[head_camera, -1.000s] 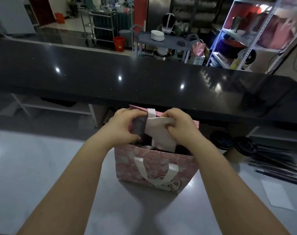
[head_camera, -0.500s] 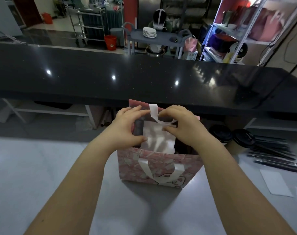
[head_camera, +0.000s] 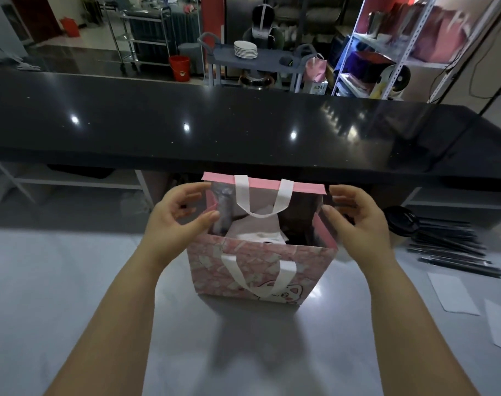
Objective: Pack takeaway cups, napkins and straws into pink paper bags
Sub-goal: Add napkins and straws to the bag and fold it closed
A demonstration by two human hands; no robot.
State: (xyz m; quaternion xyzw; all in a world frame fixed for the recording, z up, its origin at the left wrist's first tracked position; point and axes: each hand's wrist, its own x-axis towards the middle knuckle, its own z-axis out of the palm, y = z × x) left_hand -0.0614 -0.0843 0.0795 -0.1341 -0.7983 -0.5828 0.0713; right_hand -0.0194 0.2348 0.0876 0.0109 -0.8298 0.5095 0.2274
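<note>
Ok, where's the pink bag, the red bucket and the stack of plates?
Bag [head_camera: 260, 267]: head view, on its patterned front panel.
Bucket [head_camera: 180, 67]: head view, on its red side wall.
Plates [head_camera: 245, 49]: head view, on the stack's white edge.

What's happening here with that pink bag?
A person is packing a takeaway order. The pink bag stands open on the grey counter, with a white napkin already inside. The left hand and right hand sit open at either side of the bag's mouth, holding nothing. To the right wait a black-lidded cup, a pile of black straws and more loose napkins.
</note>
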